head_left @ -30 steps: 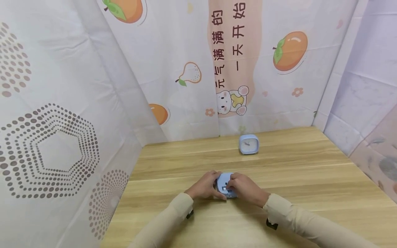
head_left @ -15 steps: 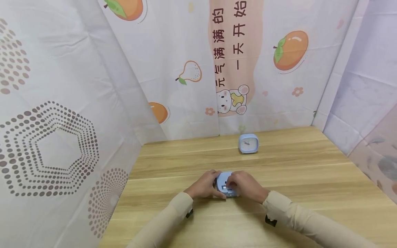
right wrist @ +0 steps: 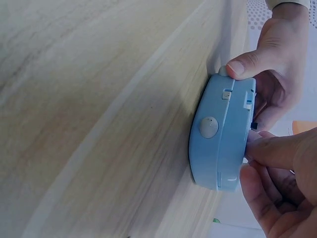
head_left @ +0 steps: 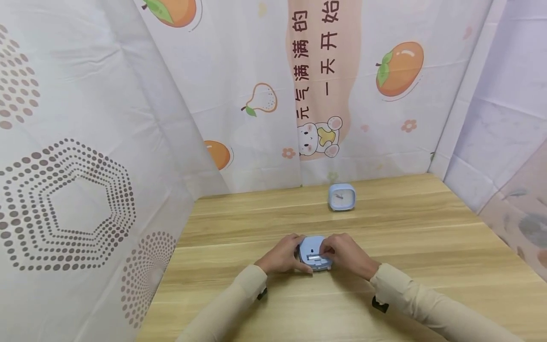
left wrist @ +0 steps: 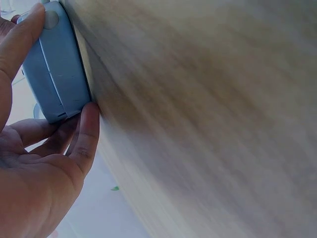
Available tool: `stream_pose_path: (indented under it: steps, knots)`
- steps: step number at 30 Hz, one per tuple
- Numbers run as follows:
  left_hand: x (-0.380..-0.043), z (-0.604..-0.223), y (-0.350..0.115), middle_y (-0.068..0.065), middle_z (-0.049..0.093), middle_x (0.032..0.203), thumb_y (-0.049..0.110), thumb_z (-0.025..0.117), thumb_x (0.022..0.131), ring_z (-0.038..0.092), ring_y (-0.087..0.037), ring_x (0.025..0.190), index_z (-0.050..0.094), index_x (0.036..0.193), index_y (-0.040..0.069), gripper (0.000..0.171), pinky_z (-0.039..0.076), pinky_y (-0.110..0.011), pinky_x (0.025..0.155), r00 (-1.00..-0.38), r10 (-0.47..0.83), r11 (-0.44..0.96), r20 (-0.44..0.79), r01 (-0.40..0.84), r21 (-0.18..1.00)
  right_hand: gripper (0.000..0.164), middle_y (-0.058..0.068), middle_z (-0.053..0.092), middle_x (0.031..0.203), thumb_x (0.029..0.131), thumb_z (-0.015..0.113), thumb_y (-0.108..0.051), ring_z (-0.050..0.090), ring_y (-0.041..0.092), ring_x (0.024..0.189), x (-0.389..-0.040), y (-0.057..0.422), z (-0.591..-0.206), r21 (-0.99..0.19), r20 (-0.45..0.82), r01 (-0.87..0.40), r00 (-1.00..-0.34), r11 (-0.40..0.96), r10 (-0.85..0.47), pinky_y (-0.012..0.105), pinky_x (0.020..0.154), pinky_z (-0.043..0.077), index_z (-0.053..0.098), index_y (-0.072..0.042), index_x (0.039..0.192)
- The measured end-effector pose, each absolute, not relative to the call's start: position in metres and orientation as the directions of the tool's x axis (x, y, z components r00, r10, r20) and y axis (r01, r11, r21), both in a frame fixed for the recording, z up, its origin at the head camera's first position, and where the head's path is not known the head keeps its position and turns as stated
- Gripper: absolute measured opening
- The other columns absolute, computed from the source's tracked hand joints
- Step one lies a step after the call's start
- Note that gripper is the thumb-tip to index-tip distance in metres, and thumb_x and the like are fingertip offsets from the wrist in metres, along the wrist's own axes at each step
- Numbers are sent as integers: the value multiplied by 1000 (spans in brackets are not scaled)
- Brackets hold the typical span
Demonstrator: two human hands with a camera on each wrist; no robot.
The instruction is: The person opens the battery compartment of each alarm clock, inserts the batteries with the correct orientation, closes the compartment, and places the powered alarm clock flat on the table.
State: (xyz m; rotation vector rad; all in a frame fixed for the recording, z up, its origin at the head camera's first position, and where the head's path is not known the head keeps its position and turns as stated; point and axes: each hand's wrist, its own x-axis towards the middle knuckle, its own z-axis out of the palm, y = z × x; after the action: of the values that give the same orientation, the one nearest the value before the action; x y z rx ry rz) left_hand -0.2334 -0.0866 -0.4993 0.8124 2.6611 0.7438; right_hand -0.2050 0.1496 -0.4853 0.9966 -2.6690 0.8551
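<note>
A light-blue alarm clock (head_left: 312,243) lies face down on the wooden table, its back upward and the battery compartment uncovered. A silver battery (head_left: 314,258) shows in the compartment. My left hand (head_left: 279,256) grips the clock's left side; in the left wrist view, the thumb and fingers span the blue case (left wrist: 57,74). Bent fingers of my right hand (head_left: 346,254) meet the clock's back at the battery's right end. From the right wrist, fingertips (right wrist: 252,148) show close against the back; I cannot tell whether they pinch anything.
Another light-blue alarm clock (head_left: 342,197) stands upright farther back on the wooden table (head_left: 239,218), its dial toward me. Printed white curtains (head_left: 256,57) hang behind the table and along its sides.
My right hand has shifted slightly right over the clock's back, exposing more of the battery and compartment. The left hand keeps its grip, and the clock has stayed in place.
</note>
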Motion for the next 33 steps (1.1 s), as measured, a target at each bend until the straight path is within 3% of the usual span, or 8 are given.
stream_pose_path:
  steps: [13,26,33]
  knots:
    - [-233,-498,-87,-10,52,147,54,89,75,49,-22,133,44,155,6,103,41,-39,112,-814,572,720,-101,440,537,18,-3,74,81,81,84,5,68,7,75,-205,150,-486,-465,351,-642,-766,609,-539,24,67,57,76,-12,82]
    - [-234,-501,-86,-11,48,153,55,89,74,46,-25,139,44,155,7,105,39,-41,115,-817,565,725,-113,427,541,14,-6,74,90,89,77,0,63,3,79,-203,164,-488,-621,271,-559,-811,549,-518,26,71,56,76,-14,90]
    - [-234,-502,-87,-11,49,152,55,89,75,46,-24,138,44,155,6,104,39,-40,114,-813,573,721,-102,441,534,13,-9,72,89,91,75,-2,61,2,78,-199,169,-486,-642,233,-531,-822,552,-520,25,69,54,76,-15,92]
